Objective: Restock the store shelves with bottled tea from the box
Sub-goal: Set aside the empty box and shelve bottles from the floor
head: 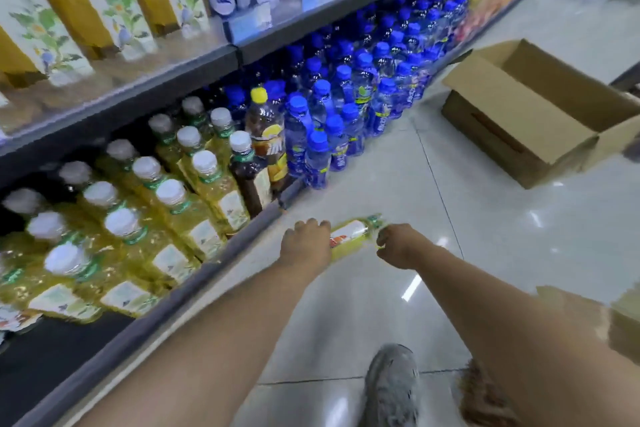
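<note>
Head view: you hold one yellow bottle of tea with a white label (349, 236) lying sideways between two hands, above the pale tiled floor (485, 218) just beside the near shelf edge. Your left hand (306, 246) curls round its base end and your right hand (398, 246) round its green-ringed neck; the cap is hidden. One open brown cardboard box (512, 114) sits far right, its inside out of sight. Left, the low grey shelf (242, 239) carries roughly fifteen white-capped yellow tea bottles (204, 177), blurred and cut off at the frame edge. One grey shoe (391, 388) shows below.
</note>
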A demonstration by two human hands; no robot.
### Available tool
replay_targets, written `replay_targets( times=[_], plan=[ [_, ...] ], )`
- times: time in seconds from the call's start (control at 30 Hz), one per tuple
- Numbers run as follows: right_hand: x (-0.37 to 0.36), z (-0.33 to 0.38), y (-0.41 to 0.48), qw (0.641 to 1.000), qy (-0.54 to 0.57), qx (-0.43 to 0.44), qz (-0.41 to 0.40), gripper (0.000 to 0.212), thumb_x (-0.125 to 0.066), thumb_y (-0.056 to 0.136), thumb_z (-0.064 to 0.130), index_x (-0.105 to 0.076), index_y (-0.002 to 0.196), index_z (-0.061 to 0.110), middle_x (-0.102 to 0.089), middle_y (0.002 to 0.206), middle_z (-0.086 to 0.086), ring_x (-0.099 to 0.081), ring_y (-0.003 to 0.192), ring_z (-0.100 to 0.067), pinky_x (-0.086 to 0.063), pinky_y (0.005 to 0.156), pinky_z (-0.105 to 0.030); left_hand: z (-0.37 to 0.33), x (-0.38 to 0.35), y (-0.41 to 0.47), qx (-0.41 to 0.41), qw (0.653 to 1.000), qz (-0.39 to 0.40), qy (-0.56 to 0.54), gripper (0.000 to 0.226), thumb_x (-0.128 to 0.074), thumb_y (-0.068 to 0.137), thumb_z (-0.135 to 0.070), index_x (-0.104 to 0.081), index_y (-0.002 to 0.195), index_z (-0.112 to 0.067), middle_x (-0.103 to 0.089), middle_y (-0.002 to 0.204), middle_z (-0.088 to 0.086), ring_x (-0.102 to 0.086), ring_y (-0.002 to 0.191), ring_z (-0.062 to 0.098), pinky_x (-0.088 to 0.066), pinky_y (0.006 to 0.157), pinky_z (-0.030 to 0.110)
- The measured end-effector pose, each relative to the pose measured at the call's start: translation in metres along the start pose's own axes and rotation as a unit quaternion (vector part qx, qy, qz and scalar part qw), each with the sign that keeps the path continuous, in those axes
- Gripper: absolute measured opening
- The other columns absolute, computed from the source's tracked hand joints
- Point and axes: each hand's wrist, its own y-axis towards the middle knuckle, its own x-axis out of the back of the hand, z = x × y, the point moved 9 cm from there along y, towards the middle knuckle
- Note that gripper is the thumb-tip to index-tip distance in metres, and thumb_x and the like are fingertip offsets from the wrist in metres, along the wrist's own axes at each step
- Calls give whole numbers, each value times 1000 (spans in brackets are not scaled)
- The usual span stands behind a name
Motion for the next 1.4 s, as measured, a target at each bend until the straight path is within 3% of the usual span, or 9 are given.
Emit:
replay_targets(
  times=[0.37,0.5,0.57,0.73,0.87,1.07,1.17,1.27,1.4],
  plan=[
    [-90,-66,146,994,77,-63,50,31,-52,89,18,-63,117,12,-64,119,-6,-60,110,-26,-51,93,-35,-24,-156,170,36,995,67,-68,81,-73,80,-54,-36,140,-13,-49,135,9,-50,124,31,-43,95,41],
    [-109,-78,164,990,90,-99,51,19,-45,92,19,-50,74,16,-59,85,0,-56,87,-24,-46,67,-25,-23,-182,186,59,996,44,-52,91,-79,73,-57,-34,139,-13,-47,136,9,-49,124,30,-41,95,41],
    [-107,-88,162,975,146,-160,46,23,-44,91,18,-45,68,17,-63,81,-2,-57,77,-25,-45,57,-22,-21,-182,180,63,996,33,-59,90,-81,71,-56,-35,136,-13,-47,135,8,-48,124,29,-42,94,42],
    [-79,-76,134,899,363,-245,0,40,-46,99,42,-49,81,6,-67,79,-16,-73,78,-32,-61,74,-40,4,-177,116,100,986,12,-131,77,-76,73,-47,-37,131,-14,-47,130,5,-48,120,29,-44,87,41],
    [-50,-14,97,898,389,-199,42,47,-51,95,51,-55,96,5,-67,82,-13,-64,47,-18,-49,47,-22,28,-145,38,106,976,-30,-188,75,-74,73,-42,-39,134,-16,-49,128,4,-49,118,29,-49,88,41],
    [-1,115,11,918,382,-84,66,36,-66,90,39,-57,79,6,-57,62,-9,-52,48,-18,-44,48,-26,88,-68,-100,152,939,-131,-280,81,-77,73,-42,-39,138,-13,-51,125,7,-48,117,28,-48,91,41],
    [15,196,-35,949,309,-1,63,30,-67,89,33,-59,84,4,-58,64,-12,-56,51,-22,-47,48,-28,126,-42,-169,200,926,-166,-275,77,-76,72,-47,-41,133,-14,-54,122,7,-52,115,28,-49,90,40],
    [29,287,-91,981,167,101,23,41,-65,85,44,-60,67,7,-68,64,-12,-60,54,-23,-54,55,-30,172,-27,-231,260,902,-195,-285,82,-74,72,-49,-36,136,-14,-56,124,8,-53,120,29,-51,93,40],
    [30,395,-162,976,9,215,-39,44,-64,87,48,-50,69,11,-51,68,-3,-52,67,-21,-34,48,-29,230,-17,-293,316,870,-198,-322,83,-74,80,-44,-29,142,-13,-53,130,12,-45,123,33,-44,96,41]
  ],
)
